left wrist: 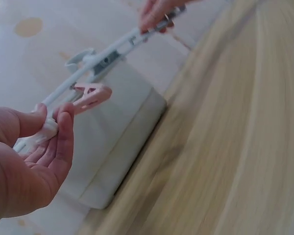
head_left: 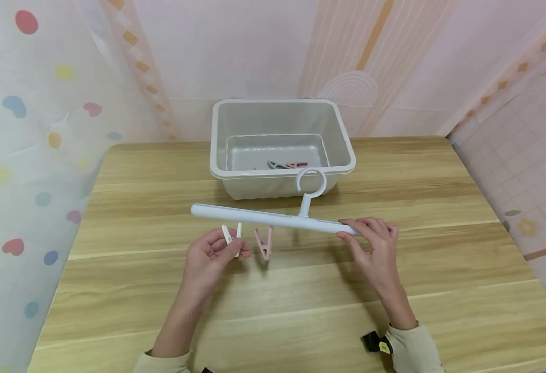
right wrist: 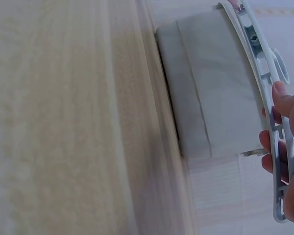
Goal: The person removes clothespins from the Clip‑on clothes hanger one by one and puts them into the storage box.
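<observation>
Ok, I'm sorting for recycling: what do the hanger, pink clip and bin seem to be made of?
Hanger: likely plastic, smooth and satin, with rounded, molded edges.
Pink clip: probably plastic, evenly colored, with neat openings; its finish is hard to judge.
Bin: seemingly plastic, slightly glossy inside, where light reflects.

**Pale hanger (head_left: 249, 216) held above wooden table (head_left: 301, 321)**

Right hand (head_left: 374, 247) grips the hanger's right end, thumb below; ring hook (head_left: 325, 182) up, in front of the grey bin (head_left: 273, 174). Left hand (head_left: 213, 255) pinches a white clip (head_left: 227, 234), prongs up, near the bar. Pink clip (head_left: 266, 250) just right of it, upper ends at the bar's near edge. Several clips (head_left: 296, 165) lie in the bin. Beige sleeves (head_left: 415, 348); patterned wall covering (head_left: 235, 46) behind.
</observation>
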`<control>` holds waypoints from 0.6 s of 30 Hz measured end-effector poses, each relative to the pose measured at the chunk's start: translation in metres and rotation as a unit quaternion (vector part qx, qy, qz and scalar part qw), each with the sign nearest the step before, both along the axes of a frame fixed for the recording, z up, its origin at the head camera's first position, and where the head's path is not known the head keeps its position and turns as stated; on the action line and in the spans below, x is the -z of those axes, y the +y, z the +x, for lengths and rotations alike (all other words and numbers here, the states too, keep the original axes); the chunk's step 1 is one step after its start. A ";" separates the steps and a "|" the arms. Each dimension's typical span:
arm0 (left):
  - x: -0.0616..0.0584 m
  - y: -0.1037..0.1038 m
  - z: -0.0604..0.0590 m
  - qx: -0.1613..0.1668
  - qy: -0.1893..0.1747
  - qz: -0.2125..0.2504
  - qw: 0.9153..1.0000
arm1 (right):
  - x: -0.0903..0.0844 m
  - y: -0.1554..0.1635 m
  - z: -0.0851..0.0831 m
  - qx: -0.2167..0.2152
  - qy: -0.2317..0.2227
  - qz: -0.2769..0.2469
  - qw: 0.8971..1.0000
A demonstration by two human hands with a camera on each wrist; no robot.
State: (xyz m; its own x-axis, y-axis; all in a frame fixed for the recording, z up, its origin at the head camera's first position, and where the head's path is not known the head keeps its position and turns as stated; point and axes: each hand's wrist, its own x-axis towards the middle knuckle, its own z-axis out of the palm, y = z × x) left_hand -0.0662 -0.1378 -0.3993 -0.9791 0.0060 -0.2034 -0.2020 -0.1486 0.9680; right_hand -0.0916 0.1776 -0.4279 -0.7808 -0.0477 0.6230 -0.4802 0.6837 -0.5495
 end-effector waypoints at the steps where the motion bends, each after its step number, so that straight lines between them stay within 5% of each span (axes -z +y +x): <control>1: 0.001 0.000 0.000 0.004 -0.004 0.010 1.000 | -0.001 0.000 0.000 0.001 -0.002 -0.001 1.000; 13: -0.001 -0.021 -0.004 0.099 -0.027 0.056 0.993 | -0.001 0.004 -0.002 -0.009 0.014 -0.005 1.000; 18: -0.006 -0.025 -0.002 0.088 0.005 -0.038 0.995 | -0.001 0.003 0.000 -0.007 0.020 0.006 1.000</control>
State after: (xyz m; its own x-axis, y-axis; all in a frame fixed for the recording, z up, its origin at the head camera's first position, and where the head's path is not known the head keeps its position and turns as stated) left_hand -0.0683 -0.1630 -0.3934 -0.9663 0.1619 -0.1999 -0.2084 -0.0374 0.9773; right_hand -0.0917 0.1810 -0.4266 -0.7543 -0.0649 0.6533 -0.5108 0.6832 -0.5219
